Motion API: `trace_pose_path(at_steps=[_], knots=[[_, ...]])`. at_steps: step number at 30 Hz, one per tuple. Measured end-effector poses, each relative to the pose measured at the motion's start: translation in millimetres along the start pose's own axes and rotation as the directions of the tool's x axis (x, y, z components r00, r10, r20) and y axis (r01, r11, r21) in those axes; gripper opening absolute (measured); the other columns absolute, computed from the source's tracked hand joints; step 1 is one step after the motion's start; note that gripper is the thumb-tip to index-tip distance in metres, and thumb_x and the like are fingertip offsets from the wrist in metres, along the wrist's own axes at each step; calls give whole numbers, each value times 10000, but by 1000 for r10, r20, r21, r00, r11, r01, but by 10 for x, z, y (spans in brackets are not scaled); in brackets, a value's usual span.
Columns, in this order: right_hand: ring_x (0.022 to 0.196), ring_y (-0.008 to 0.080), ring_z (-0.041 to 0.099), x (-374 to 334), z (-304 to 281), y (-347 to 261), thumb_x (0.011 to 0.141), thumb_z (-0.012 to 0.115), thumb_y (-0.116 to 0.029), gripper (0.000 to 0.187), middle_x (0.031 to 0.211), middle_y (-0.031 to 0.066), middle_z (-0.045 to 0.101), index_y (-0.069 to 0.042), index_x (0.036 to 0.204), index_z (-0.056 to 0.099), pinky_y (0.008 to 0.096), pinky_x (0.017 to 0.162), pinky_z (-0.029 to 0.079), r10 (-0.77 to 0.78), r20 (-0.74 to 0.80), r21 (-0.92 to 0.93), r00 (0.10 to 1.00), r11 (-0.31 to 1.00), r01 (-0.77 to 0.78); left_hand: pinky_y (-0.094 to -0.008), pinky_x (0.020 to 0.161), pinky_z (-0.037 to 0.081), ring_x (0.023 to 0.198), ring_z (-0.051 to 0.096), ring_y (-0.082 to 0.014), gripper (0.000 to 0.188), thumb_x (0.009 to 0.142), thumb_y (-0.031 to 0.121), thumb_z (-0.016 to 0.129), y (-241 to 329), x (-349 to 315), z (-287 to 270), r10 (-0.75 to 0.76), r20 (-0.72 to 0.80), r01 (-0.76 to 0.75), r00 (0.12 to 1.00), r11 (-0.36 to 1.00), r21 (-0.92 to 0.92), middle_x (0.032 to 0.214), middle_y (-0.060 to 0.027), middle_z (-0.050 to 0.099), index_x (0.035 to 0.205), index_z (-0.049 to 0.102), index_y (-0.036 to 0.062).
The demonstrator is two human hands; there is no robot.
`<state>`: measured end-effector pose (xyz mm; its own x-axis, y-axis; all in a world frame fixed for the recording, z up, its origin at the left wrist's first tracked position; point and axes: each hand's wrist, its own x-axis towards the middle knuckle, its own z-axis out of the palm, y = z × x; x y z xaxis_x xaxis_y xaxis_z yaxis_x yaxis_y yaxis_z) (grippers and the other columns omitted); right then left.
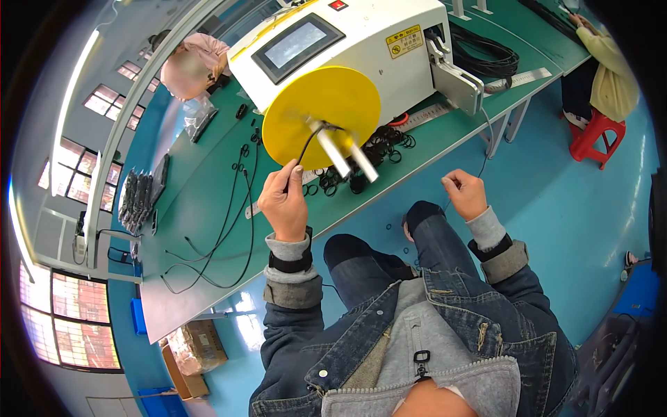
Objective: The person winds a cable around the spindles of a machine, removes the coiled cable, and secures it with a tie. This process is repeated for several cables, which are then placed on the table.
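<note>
My left hand (283,205) pinches a black cable (306,147) between thumb and fingers. From there the cable runs up to two pale metal prongs (345,154) on the yellow disc (292,97) of a white winding machine (375,35). The prongs and the cable near them are smeared by motion. Over my right thigh, apart from the table, my right hand (467,196) is closed; whether anything sits in its fingers is hidden. A thin cord hangs from the table side and passes behind that hand.
Black cables (229,257) lie on the green table (180,229), left of my left hand. Small black rings (389,142) and a steel ruler (427,115) are under the machine. Coiled black cable (486,55) lies to its right. Two people sit nearby, one on a red stool (597,139).
</note>
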<state>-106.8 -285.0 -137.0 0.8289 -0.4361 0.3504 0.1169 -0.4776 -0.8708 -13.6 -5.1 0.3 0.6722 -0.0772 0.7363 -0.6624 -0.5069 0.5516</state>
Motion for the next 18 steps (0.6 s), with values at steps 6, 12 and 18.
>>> trace_pose_path(at_steps=[6,12,18], knots=[[510,197,578,-33,28,-83,753,613,-131,136,585,112,588,4,739,613,294,487,443,39,60,48,997,998,-42,-229,528,426,595,543,-127,127,785,39,644,197,46,-42,85,36,-86,996,996,24,722,-84,592,900,654,-15],[490,89,522,-45,90,-86,800,581,-95,130,576,44,565,26,754,593,235,456,415,-42,118,53,992,998,36,-210,550,423,626,527,-97,136,795,31,632,300,-15,-40,75,78,-76,994,997,12,729,-61,590,918,656,-21],[492,87,522,-40,116,-189,803,579,-93,128,580,46,568,26,758,595,231,457,416,-24,175,61,984,998,13,-218,549,427,629,535,-105,146,779,22,645,314,-149,44,21,41,-17,999,996,-83,740,-73,592,919,655,-19]])
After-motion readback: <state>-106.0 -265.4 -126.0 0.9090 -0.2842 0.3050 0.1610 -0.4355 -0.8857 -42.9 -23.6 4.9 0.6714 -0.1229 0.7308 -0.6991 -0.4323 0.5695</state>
